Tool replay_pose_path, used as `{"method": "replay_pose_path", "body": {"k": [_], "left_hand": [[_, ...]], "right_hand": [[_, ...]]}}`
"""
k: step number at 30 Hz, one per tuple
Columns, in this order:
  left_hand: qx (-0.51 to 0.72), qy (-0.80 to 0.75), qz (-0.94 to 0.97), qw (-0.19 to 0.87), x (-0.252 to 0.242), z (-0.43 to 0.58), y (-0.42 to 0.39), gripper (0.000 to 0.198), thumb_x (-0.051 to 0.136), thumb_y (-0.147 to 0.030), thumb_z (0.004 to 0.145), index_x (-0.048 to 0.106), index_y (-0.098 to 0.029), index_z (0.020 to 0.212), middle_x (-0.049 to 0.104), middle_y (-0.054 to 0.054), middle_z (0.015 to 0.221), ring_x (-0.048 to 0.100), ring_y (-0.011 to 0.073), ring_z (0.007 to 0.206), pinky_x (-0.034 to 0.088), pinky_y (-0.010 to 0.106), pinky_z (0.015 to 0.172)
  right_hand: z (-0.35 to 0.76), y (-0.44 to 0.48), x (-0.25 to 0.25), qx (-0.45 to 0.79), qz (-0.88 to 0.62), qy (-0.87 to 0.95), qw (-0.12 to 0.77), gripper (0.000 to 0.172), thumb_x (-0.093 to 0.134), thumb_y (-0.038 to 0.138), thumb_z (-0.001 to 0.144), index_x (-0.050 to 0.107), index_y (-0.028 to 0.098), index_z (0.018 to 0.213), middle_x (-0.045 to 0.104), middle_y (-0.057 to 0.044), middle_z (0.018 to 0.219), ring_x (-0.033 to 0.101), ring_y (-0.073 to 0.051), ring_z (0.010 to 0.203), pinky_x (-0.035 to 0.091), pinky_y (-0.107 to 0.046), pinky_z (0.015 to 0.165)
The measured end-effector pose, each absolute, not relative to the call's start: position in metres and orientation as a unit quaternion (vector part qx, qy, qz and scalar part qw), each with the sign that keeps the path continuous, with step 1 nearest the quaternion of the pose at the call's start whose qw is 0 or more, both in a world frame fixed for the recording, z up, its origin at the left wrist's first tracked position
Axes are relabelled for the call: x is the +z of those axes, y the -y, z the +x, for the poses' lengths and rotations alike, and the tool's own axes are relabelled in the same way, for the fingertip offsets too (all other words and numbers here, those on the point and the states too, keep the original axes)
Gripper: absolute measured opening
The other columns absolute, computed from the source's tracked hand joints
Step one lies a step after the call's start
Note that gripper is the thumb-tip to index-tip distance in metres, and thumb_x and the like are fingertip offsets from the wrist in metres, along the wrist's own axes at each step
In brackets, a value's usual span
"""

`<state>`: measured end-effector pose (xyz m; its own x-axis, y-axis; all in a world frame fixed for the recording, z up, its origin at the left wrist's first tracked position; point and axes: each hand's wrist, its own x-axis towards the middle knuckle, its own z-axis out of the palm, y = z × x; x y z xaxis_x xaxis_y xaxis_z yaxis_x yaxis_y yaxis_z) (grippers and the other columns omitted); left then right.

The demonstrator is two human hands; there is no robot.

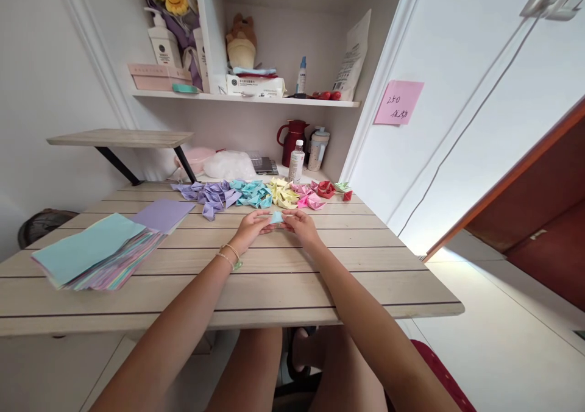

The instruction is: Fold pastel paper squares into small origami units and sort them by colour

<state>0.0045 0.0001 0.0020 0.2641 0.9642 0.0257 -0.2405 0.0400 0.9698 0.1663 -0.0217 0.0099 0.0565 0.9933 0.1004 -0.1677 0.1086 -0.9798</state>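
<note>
A small light-blue folded paper piece (pixel 276 217) lies between both my hands at the middle of the wooden table (pixel 274 278). My left hand (pixel 250 228), with a bead bracelet on the wrist, pinches its left side. My right hand (pixel 300 225) pinches its right side. Just beyond them lies a row of folded paper shapes: purple (pixel 212 196), teal (pixel 251 194), yellow (pixel 283 194), pink (pixel 308 197) and red (pixel 325 188).
A fanned stack of coloured paper sheets (pixel 98 250) lies at the left, teal and purple on top. A red jug (pixel 292 141), a bottle (pixel 297 162) and a cup stand at the back. Shelves above hold boxes and bottles. A pink note (pixel 398 102) sticks on the right wall.
</note>
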Motion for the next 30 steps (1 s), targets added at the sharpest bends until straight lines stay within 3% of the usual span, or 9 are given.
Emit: {"method": "replay_pose_path", "body": {"k": [6, 9, 12, 16, 25, 30], "left_hand": [[0.472, -0.369, 0.501, 0.625, 0.001, 0.006, 0.000, 0.030, 0.072, -0.025, 0.063, 0.065, -0.011, 0.088, 0.070, 0.009, 0.080, 0.066, 0.0168, 0.068, 0.052, 0.030, 0.068], [0.485, -0.378, 0.494, 0.614, 0.000, 0.006, 0.001, 0.029, 0.074, -0.025, 0.060, 0.065, -0.010, 0.083, 0.070, 0.008, 0.075, 0.065, 0.0169, 0.065, 0.053, 0.030, 0.066], [0.498, -0.389, 0.487, 0.604, -0.002, 0.007, 0.000, 0.027, 0.074, -0.027, 0.060, 0.065, -0.009, 0.079, 0.069, 0.007, 0.072, 0.065, 0.0158, 0.060, 0.053, 0.030, 0.065], [0.495, -0.396, 0.491, 0.597, -0.004, 0.006, -0.002, 0.025, 0.071, -0.029, 0.064, 0.065, -0.010, 0.080, 0.070, 0.008, 0.074, 0.065, 0.0154, 0.061, 0.052, 0.029, 0.065], [0.446, -0.369, 0.531, 0.619, 0.004, 0.005, 0.000, 0.030, 0.069, -0.036, 0.067, 0.066, -0.011, 0.084, 0.069, 0.009, 0.074, 0.064, 0.0142, 0.067, 0.050, 0.025, 0.067], [0.433, -0.354, 0.590, 0.581, 0.001, 0.010, 0.003, 0.031, 0.070, -0.036, 0.064, 0.066, -0.012, 0.084, 0.068, 0.006, 0.072, 0.062, 0.0141, 0.067, 0.049, 0.026, 0.069]], "right_hand": [[0.169, 0.025, 0.010, 0.486, -0.436, 0.555, 0.516, 0.024, 0.062, 0.031, 0.069, 0.063, 0.016, 0.088, 0.064, -0.001, 0.064, 0.063, -0.015, 0.063, 0.048, -0.024, 0.060], [0.168, 0.025, 0.009, 0.341, -0.487, 0.647, 0.477, 0.023, 0.058, 0.033, 0.074, 0.066, 0.018, 0.089, 0.064, 0.000, 0.061, 0.062, -0.015, 0.060, 0.047, -0.026, 0.062], [0.167, 0.024, 0.009, 0.205, -0.495, 0.717, 0.446, 0.020, 0.057, 0.031, 0.076, 0.069, 0.020, 0.087, 0.069, -0.003, 0.074, 0.061, -0.016, 0.065, 0.046, -0.027, 0.066], [0.168, 0.024, 0.011, 0.157, -0.479, 0.758, 0.415, 0.018, 0.058, 0.027, 0.077, 0.069, 0.021, 0.090, 0.069, -0.006, 0.087, 0.061, -0.017, 0.071, 0.045, -0.027, 0.069], [0.170, 0.029, 0.020, 0.048, -0.473, 0.823, 0.309, 0.020, 0.045, 0.020, 0.084, 0.065, 0.019, 0.089, 0.066, -0.007, 0.080, 0.057, -0.017, 0.072, 0.035, -0.023, 0.064], [0.168, 0.031, 0.021, 0.042, -0.495, 0.810, 0.312, 0.020, 0.044, 0.019, 0.083, 0.064, 0.019, 0.083, 0.066, -0.005, 0.075, 0.055, -0.015, 0.066, 0.033, -0.022, 0.060]]}}
